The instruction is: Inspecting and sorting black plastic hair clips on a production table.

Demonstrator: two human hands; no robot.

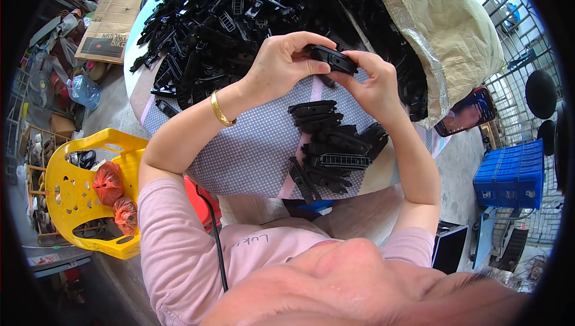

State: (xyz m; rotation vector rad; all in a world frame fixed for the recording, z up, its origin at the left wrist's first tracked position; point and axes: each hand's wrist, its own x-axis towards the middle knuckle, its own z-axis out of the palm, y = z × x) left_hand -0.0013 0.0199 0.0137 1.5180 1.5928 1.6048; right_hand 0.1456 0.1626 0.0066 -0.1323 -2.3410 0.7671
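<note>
Between my two hands, above the table, is a small black elongated plastic part [333, 59]. My left hand [287, 62] pinches its left end with thumb and fingers; a gold bangle circles that wrist. My right hand [374, 83] grips its right end. Below my hands, a loose pile of similar black parts [335, 140] lies on the patterned tablecloth [239, 152] near the front edge. One piece there shows a ladder-like row of slots. Beyond my hands spreads a large heap of black plastic parts [209, 32], some with ladder-like slots.
A beige sack [455, 26] with a silvery lining lies open at the heap's right. Beside it is a phone [466, 112] with its screen lit. Left stands a yellow plastic chair [72, 170] with red bags [108, 183]. Blue crates [509, 173] stand at the right.
</note>
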